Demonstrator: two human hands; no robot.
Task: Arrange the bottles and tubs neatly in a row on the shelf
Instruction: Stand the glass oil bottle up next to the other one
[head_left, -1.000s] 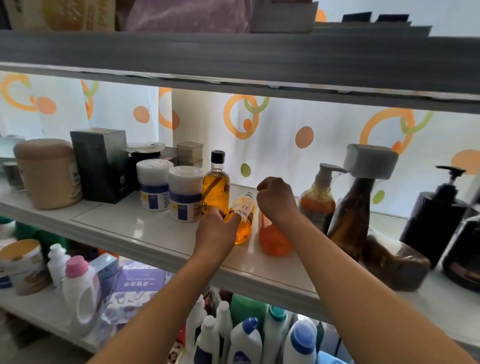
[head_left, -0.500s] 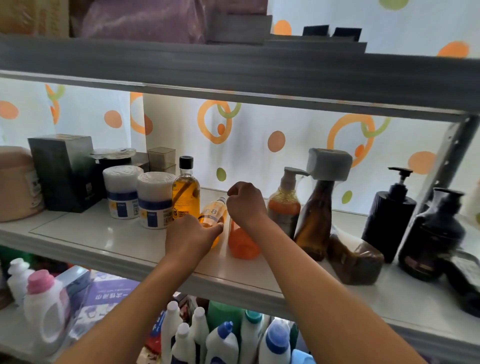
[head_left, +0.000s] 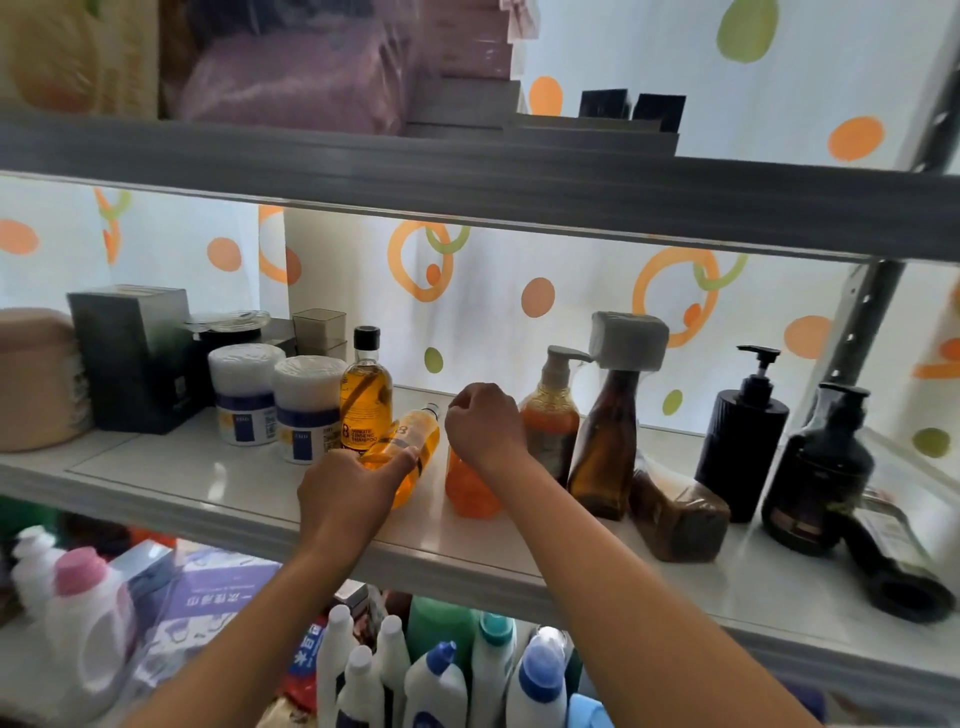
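My left hand (head_left: 348, 493) grips a small orange bottle (head_left: 413, 447) that leans back and to the right above the white shelf (head_left: 171, 488). My right hand (head_left: 483, 428) is curled over the top of an orange bottle (head_left: 470, 493) standing beside it; its cap is hidden under my fingers. To the left stand a tall amber bottle with a black cap (head_left: 366, 395) and two white tubs with blue bands (head_left: 244, 395) (head_left: 306, 408). To the right stand a pump bottle (head_left: 550, 421) and a brown bottle with a grey square top (head_left: 610, 436).
A brown bottle (head_left: 680, 509) lies on its side near the shelf front. Two black pump bottles (head_left: 743, 441) (head_left: 818, 467) stand at the right, a black object (head_left: 898, 566) lying before them. A dark box (head_left: 132, 358) and beige tub (head_left: 36, 379) are at left. Detergent bottles (head_left: 441, 680) fill the shelf below.
My view has shifted to the right and slightly up. Both hands keep their hold; the small orange bottle stays tilted in my left hand.
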